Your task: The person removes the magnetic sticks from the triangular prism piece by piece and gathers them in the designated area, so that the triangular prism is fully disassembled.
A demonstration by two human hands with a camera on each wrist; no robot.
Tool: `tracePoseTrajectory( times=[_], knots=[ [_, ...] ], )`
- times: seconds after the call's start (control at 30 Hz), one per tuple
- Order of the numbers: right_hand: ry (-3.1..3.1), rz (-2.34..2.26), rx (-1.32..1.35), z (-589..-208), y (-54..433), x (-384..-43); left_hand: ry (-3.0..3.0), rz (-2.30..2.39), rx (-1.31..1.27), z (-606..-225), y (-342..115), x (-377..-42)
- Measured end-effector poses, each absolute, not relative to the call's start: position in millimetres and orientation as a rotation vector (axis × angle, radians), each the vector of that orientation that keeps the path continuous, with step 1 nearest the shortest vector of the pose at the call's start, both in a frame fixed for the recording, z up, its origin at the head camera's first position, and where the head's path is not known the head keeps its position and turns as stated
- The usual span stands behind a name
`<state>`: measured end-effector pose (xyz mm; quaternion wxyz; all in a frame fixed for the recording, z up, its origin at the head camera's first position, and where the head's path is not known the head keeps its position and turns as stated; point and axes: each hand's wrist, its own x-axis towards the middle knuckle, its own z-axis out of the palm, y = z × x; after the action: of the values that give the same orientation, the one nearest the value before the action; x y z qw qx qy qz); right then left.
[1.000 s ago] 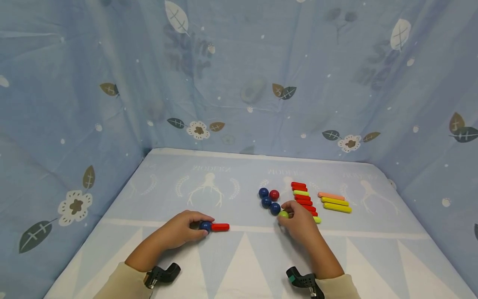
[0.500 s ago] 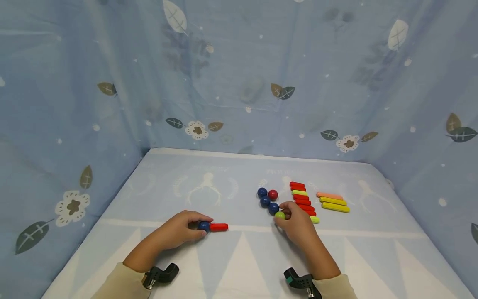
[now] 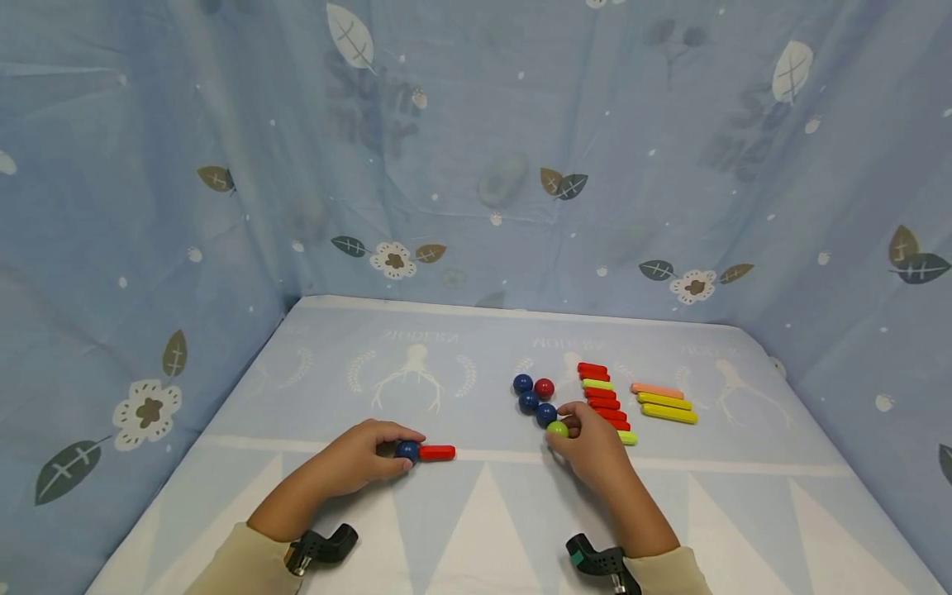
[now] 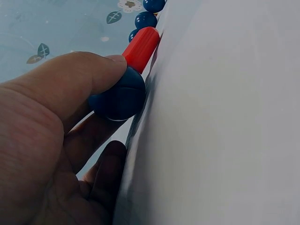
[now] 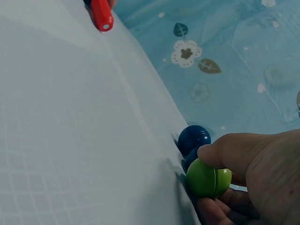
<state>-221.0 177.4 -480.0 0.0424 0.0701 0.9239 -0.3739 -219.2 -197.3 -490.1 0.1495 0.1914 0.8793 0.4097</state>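
Note:
My left hand (image 3: 364, 453) pinches a dark blue ball (image 3: 406, 450) between thumb and fingers, low over the cloth. A short red stick (image 3: 437, 453) points right from that ball, end against it; the left wrist view shows the stick (image 4: 142, 49) meeting the ball (image 4: 121, 99). To the right, my right hand (image 3: 595, 446) pinches a lime green ball (image 3: 558, 430). In the right wrist view a groove runs round the green ball (image 5: 204, 179). It sits right by a blue ball (image 3: 546, 415) at the near end of a small cluster.
Other blue balls (image 3: 529, 402) and a dark red ball (image 3: 545, 388) lie behind the green one. A column of red and lime sticks (image 3: 601, 393) lies beyond my right hand. Further right are an orange stick (image 3: 658, 390) and two yellow sticks (image 3: 668, 413). Patterned curtains (image 3: 476, 165) enclose the table.
My right hand has shifted slightly left with the green ball, then stayed still over the last half second. My left hand holds the blue ball in the same place.

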Motion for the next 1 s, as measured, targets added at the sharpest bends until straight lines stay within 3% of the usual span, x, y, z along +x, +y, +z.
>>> tracePoseTrajectory(
  times=[0.63, 1.0],
  knots=[
    [2.896, -1.231, 0.266, -461.2, 163.7, -215.6, 2.534, 1.173, 0.547, -489.8, -200.0, -219.6],
    [2.737, -1.274, -0.168, -463.1, 110.1, -202.6, 2.541, 1.169, 0.580, -489.8, -198.6, -218.8]
  ],
)
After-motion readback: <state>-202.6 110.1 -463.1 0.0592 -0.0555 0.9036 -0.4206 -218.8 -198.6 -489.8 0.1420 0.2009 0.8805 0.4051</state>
